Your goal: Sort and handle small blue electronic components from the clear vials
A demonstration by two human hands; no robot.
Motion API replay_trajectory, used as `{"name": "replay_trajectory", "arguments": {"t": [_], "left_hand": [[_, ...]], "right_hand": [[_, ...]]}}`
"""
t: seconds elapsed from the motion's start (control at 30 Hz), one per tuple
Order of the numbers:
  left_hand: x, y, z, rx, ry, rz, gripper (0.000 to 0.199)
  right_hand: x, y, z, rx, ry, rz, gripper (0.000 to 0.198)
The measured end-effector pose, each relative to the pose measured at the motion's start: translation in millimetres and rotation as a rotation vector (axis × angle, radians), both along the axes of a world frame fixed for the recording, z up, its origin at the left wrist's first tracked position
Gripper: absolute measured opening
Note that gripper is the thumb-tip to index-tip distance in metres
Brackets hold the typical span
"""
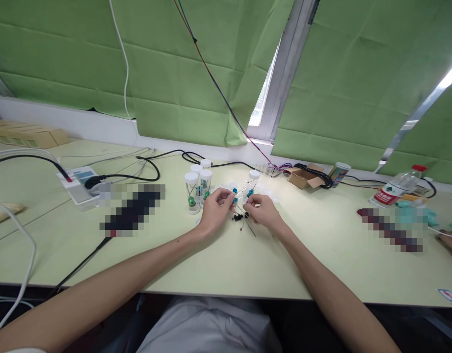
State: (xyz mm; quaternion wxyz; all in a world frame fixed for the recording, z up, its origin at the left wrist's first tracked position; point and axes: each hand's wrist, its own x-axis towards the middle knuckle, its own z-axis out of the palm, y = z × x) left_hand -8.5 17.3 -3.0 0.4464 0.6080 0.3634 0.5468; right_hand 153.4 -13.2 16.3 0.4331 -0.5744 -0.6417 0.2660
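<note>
My left hand (217, 210) is closed in a pinch above the middle of the table. Its fingertips are beside small blue parts (235, 191) and thin pale sticks. Facing it, my right hand (263, 210) is also pinched, close to another blue piece (250, 193). What either hand holds is too small to make out. Below the fingers lie small black parts (238, 217) and a thin dark rod (251, 229). Left of my left hand stand several clear white-capped tubes (191, 189), some with green or blue pieces inside. Another white-capped tube (254, 175) stands behind my right hand.
A white power strip (78, 189) with plugged cables and a blurred dark object (133, 210) lie left. At the back right are an open cardboard box (303, 177), a can (339, 174) and a red-capped bottle (398, 189). Black cable (226, 164) runs along the wall.
</note>
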Motion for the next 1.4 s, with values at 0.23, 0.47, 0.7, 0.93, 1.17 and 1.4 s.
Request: {"name": "replay_trajectory", "arguments": {"t": [0.23, 0.47, 0.7, 0.93, 1.17, 1.4], "left_hand": [[0.1, -3.2, 4.7, -0.013, 0.032, -0.003, 0.030], [0.3, -4.4, 4.9, -0.051, -0.031, -0.021, 0.030], [1.1, -1.9, 3.2, -0.058, -0.019, 0.004, 0.029], [1.2, -0.5, 1.1, -0.041, -0.027, -0.018, 0.027], [0.8, -1.2, 0.5, -0.064, 0.036, -0.050, 0.024], [1.2, -5.5, 3.4, -0.068, 0.085, -0.047, 0.022]], "right_hand": [[0.8, 0.9, -1.6, -0.063, 0.103, 0.047, 0.015], [0.3, -0.1, -0.7, -0.068, 0.109, 0.076, 0.014], [-1.9, -3.4, 2.1, -0.103, 0.116, 0.131, 0.013], [-3.6, -5.2, 2.6, -0.113, 0.123, 0.155, 0.013], [-4.0, -6.2, 3.4, -0.115, 0.095, 0.154, 0.014], [-4.8, -6.1, 2.1, -0.087, 0.070, 0.167, 0.024]]}}
